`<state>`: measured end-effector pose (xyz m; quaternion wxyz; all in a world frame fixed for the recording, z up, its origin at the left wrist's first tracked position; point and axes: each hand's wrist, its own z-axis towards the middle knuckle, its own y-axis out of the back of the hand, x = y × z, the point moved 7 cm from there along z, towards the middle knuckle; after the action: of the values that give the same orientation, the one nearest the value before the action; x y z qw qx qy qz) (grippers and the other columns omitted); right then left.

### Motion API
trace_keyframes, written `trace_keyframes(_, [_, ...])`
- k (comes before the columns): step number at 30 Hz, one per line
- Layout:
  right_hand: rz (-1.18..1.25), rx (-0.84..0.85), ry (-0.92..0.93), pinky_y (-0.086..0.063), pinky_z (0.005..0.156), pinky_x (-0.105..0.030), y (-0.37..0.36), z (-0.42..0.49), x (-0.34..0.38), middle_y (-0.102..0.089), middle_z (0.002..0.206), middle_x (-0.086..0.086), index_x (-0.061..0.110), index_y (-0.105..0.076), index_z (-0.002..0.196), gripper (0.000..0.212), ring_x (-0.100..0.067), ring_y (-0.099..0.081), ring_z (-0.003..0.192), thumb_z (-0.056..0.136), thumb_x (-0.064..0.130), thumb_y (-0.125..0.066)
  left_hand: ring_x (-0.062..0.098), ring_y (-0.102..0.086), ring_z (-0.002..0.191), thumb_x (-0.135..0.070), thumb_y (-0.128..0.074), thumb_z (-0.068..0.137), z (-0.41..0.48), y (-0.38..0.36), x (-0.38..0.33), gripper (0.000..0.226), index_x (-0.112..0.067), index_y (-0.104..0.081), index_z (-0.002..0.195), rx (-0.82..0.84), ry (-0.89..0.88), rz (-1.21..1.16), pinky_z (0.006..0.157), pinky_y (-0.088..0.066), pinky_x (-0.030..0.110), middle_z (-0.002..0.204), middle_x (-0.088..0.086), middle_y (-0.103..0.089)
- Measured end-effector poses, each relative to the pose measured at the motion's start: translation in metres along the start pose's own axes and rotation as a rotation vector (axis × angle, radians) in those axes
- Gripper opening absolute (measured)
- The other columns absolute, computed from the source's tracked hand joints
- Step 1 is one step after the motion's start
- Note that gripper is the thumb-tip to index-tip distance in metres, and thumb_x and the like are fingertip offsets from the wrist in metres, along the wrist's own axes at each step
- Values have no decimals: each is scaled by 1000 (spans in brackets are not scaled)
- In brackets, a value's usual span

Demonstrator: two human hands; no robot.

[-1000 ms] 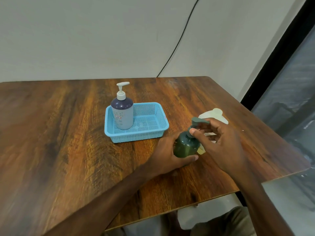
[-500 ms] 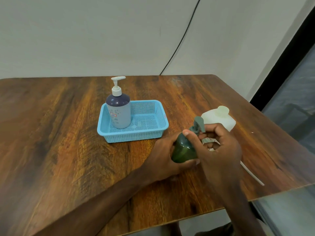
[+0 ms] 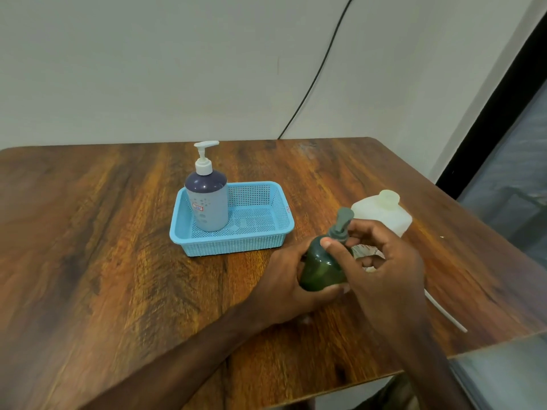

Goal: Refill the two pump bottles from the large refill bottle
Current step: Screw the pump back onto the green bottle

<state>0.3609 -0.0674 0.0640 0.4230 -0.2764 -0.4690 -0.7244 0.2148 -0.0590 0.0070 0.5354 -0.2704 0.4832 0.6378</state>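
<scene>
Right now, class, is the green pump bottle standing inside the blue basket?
No. The green pump bottle is outside the blue basket, held over the table by both hands.

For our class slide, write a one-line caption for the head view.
Left hand steadies green pump bottle; right hand grips its pump collar.

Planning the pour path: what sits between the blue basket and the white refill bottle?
In the head view, only bare wooden table separates the blue basket from the white refill bottle.
</scene>
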Motion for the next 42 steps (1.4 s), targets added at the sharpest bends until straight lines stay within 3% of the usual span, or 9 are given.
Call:
trace_keyframes(5, [-7,15,3,-48,65,-3,0,-4,4,-64,108,23,33,-62,121,41,17,-58,95,82,41,-75,10,-70,106,-22,-89,80,-1,1,0,60,-17,-60,132,1,-2,4,82,-61,41,117,-5,-72])
trace_keyframes(9, [-58,31,21,-56,81,-15,3,-8,7,-65,114,24,30,-66,126,38,12,-59,103,88,34,-70,8,-71,105,-24,-89,80,-3,1,-3,61,-17,-61,133,-9,-1,-7,84,-62,37,116,-5,-73])
trace_keyframes(13, [-61,-49,-25,-56,71,-17,10,-9,9,-62,101,30,39,-64,110,36,11,-61,90,78,41,-80,2,-68,109,-29,-89,79,-4,1,-7,63,-24,-59,135,-2,-20,17,86,-60,25,121,-10,-71])
trace_keyframes(22, [-24,-102,-49,-54,79,-20,1,-12,8,-65,108,20,31,-65,118,47,4,-60,95,76,39,-83,-2,-66,109,-34,-88,80,-4,0,-6,60,-28,-58,132,74,-9,42,85,-57,21,119,-17,-69])
trace_keyframes(28, [-60,43,-75,-52,88,-25,-12,-30,-17,-57,135,18,38,-51,136,71,-3,-55,113,73,61,-72,-2,-41,141,-46,-81,83,-4,30,-14,94,-36,-26,158,218,-13,248,115,-38,25,157,-18,-41])
trace_keyframes(31, [-9,92,-105,-43,77,-8,-21,-32,-24,-56,136,16,37,-50,137,76,0,-54,111,68,65,-68,-5,-51,131,-24,-81,84,2,44,-37,71,-32,-46,146,147,-92,154,104,-45,14,142,-20,-56])
trace_keyframes(33, [25,92,-83,-46,77,-9,-24,-31,-23,-58,132,17,38,-52,130,67,2,-56,109,69,60,-70,-8,-57,119,-37,-80,82,10,43,-49,59,-39,-52,134,94,-101,189,94,-49,9,127,-25,-61])
trace_keyframes(38, [90,108,-85,-58,88,-26,-30,-30,-25,-60,132,16,30,-54,137,76,-1,-61,109,69,57,-77,6,-69,87,-56,-86,72,25,46,-56,45,-28,-67,103,-113,-79,237,77,-62,31,92,-14,-71])
trace_keyframes(42, [121,125,-57,-55,80,-12,-30,-28,-25,-59,129,23,35,-54,138,83,7,-60,106,64,65,-74,10,-75,95,-22,-88,80,34,50,-53,47,-18,-66,121,80,-45,70,85,-63,33,100,-4,-78])
